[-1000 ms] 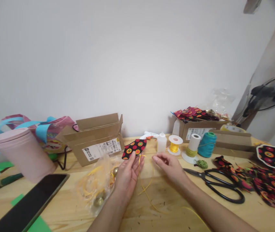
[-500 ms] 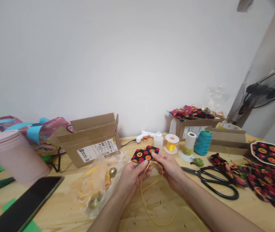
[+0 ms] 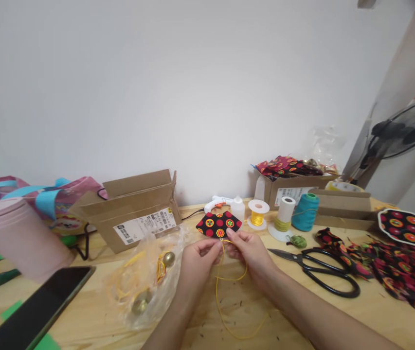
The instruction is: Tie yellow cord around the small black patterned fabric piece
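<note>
A black patterned fabric piece, printed with red and yellow flowers, stands upright above my fingertips in the middle. My right hand is closed on its lower right edge, the thumb lying on the front. Just under the fabric's bottom edge, my left hand pinches the yellow cord. That cord loops below both hands and trails down onto the table. The exact spot where cord meets fabric is partly hidden by my fingers.
Black-handled scissors lie right of my right hand, beside fabric scraps. Behind stand thread spools, a teal thread cone and a white bottle. Leftward are a plastic bag with bells, an open carton and a phone.
The fabric piece has turned to stand more upright and level. My left fingers have shifted from its lower left edge to the cord beneath. The cord loop hangs differently.
</note>
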A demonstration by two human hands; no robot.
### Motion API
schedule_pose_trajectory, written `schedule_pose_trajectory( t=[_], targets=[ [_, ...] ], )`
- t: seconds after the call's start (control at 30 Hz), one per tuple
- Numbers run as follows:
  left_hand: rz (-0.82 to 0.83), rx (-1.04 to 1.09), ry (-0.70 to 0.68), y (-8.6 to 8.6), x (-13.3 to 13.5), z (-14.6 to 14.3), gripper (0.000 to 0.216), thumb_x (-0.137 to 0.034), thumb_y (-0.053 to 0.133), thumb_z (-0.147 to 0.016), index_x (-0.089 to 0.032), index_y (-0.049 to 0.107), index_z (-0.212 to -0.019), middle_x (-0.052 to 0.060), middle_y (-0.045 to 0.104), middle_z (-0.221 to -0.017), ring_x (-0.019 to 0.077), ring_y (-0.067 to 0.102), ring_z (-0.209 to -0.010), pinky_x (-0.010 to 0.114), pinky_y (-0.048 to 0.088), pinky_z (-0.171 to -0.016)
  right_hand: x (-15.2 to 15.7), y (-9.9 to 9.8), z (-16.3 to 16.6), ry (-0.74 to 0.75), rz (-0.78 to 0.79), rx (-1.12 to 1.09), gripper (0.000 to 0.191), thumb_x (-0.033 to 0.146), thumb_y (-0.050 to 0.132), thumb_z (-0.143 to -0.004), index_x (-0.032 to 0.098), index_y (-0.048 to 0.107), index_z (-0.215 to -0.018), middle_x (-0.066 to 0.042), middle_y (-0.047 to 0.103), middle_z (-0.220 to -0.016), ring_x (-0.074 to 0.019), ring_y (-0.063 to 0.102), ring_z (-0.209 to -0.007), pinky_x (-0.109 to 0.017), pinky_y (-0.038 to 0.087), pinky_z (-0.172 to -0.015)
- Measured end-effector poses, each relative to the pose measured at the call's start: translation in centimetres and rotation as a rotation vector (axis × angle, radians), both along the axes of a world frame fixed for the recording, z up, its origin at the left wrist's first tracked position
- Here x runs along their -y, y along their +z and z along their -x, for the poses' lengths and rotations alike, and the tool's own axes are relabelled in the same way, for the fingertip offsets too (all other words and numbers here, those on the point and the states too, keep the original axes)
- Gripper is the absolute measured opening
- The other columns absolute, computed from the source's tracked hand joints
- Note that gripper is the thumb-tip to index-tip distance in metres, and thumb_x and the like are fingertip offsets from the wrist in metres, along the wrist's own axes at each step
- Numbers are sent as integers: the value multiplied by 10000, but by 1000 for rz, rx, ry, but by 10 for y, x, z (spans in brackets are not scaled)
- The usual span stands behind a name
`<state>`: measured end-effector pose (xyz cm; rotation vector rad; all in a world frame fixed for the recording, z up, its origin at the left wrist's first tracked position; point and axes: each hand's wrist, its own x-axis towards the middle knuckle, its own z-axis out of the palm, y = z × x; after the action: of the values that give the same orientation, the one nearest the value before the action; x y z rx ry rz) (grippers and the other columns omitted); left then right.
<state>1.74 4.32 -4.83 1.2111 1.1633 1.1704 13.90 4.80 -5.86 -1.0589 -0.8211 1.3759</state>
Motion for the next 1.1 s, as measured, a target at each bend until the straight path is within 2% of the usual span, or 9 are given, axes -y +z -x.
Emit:
schedule_pose_trajectory(
  t=[0.1, 0.17, 0.27, 0.43, 0.6, 0.7, 0.8, 0.97, 1.1],
  targets=[
    [-134, -135, 46, 2, 2, -1, 118, -248, 615, -606, -153, 677, -635, 16, 659, -568, 132, 570, -544, 201, 437, -529, 2, 2, 2, -6, 0, -20, 328, 413, 672, -552, 101, 571, -546, -9, 570, -509, -74, 494, -468, -191, 391, -492],
    [-152, -159, 81, 2, 2, -2, 83, -217, 612, -599, -158, 671, -606, 14, 659, -561, 135, 579, -551, 202, 442, -541, 3, 3, 3, -21, -9, -28, 315, 401, 676, -552, 101, 579, -541, -8, 573, -502, -73, 500, -463, -184, 396, -489],
    [-49, -69, 105, 2, 2, -2, 58, -167, 602, -594, -149, 657, -599, 19, 662, -576, 133, 587, -564, 204, 457, -539, 5, 3, 6, -31, 8, -78, 301, 390, 678, -559, 105, 583, -542, 1, 568, -494, -62, 495, -451, -166, 396, -472],
    [183, 304, 130, -1, 2, 2, 73, -203, 591, -649, -139, 619, -669, 49, 667, -697, 136, 606, -665, 224, 489, -561, 3, 2, 4, -61, 25, -236, 265, 356, 697, -548, 114, 594, -579, 12, 562, -557, -37, 456, -434, -147, 405, -446],
    [216, 356, -32, 3, 3, 0, 167, -266, 605, -664, -116, 610, -736, 84, 665, -735, 154, 617, -689, 235, 491, -589, 3, 3, 3, -31, 19, -252, 266, 351, 702, -544, 121, 572, -575, 39, 507, -488, -37, 441, -429, -142, 397, -447],
    [246, 382, -52, 6, 3, -3, 230, -326, 593, -669, -126, 597, -781, 79, 663, -718, 158, 622, -649, 253, 491, -591, 3, 2, 2, -19, -27, -205, 276, 370, 672, -583, 122, 552, -578, 47, 480, -459, -32, 396, -395, -139, 336, -397],
    [221, 416, -78, 6, 3, -4, 215, -297, 616, -655, -130, 592, -787, 59, 651, -693, 133, 607, -613, 246, 487, -602, 2, 0, 2, -22, -79, -97, 312, 414, 622, -630, 130, 517, -556, 81, 377, -357, -21, 265, -328, -148, 192, -335],
    [203, 344, -71, 1, 2, -1, 265, -221, 676, -589, -124, 593, -822, -5, 599, -567, 60, 520, -449, 183, 450, -490, 0, -1, -1, -39, -121, 51, 364, 486, 576, -637, 132, 529, -569, 101, 285, -311, -32, 181, -314, -189, 105, -349],
    [158, 237, -58, 1, 2, 3, 346, -306, 660, -591, -114, 579, -867, -38, 554, -483, 2, 347, -294, 110, 234, -294, -2, 1, -5, -95, -146, 61, 386, 511, 567, -625, 129, 549, -571, 89, 318, -336, -35, 167, -324, -206, 80, -360]
  ],
)
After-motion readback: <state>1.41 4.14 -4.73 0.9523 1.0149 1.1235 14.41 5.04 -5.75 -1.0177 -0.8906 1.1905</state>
